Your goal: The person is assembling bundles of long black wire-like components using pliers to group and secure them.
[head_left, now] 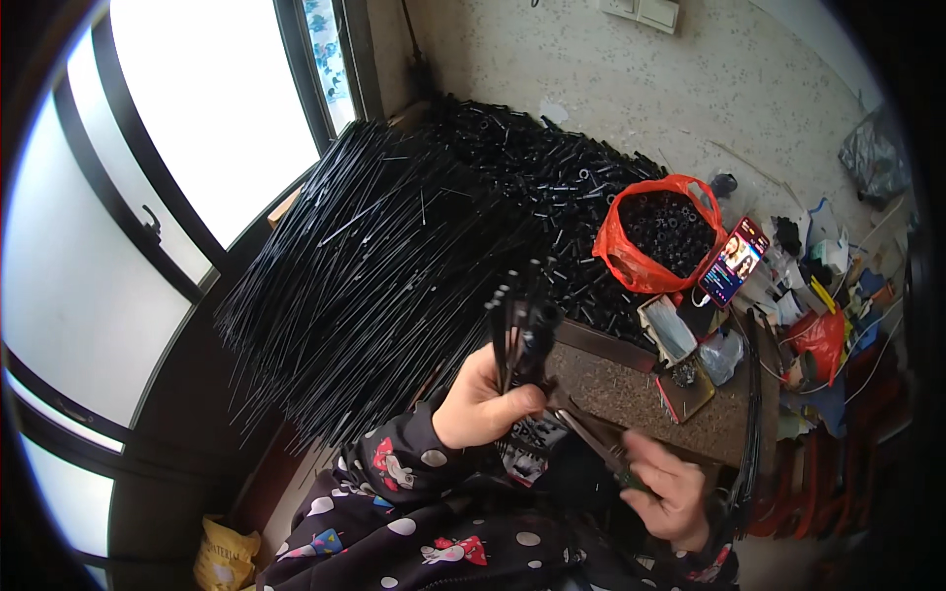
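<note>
Near the middle, my left hand (485, 402) is closed around a bundle of thin black rods with a thicker black tubular part (532, 340), standing roughly upright. Light tips show at the top of several rods. My right hand (668, 491) grips a hand tool that looks like pliers (596, 438), with dark green on its handle. The tool's metal end points up and left, close to the lower end of the bundle. Whether the jaws touch it is hard to make out.
A big heap of long thin black rods (374, 256) lies left, with short black tubes (552, 167) piled behind. On the right are a red bag (616, 241) of small black rings, a phone (734, 261) with its screen lit, and a worktop (616, 384) with clutter.
</note>
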A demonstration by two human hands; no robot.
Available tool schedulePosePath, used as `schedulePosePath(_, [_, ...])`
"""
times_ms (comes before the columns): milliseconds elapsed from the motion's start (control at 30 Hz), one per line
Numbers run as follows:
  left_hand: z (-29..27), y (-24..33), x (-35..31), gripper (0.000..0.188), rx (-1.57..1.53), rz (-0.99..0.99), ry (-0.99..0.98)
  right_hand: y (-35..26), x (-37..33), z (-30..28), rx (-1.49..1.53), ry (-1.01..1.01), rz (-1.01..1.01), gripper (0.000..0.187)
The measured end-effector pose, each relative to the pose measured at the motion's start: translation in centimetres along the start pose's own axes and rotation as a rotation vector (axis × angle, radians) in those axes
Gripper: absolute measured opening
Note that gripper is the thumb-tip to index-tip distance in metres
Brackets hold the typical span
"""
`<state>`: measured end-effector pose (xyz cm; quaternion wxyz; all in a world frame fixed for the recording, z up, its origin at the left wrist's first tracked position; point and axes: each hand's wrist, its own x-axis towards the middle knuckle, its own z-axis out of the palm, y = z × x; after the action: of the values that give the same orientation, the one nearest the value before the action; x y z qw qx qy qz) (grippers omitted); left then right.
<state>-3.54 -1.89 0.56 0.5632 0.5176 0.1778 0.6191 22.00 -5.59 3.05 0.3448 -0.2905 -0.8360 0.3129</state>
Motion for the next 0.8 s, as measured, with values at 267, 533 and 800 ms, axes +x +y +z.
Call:
schedulePosePath(267, [-0.3, 0.4, 0.4, 0.032, 0.122, -0.090, -0.215, 4.1, -2.2, 1.8, 0.857, -0.052, 0.330, 0.043])
schedulePosePath(533, [0.3, 1.0, 0.5, 0.044, 0.152, -0.028, -0.284, 3.5, -1.8, 1.2, 0.822, 0.021, 0.273, 0.033])
schedulePosePath(800, [0.3, 0.6, 0.4, 0.043, 0.164, 0.012, -0.239, 3.0, -1.5, 1.2, 0.781, 0.033, 0.268, 0.031])
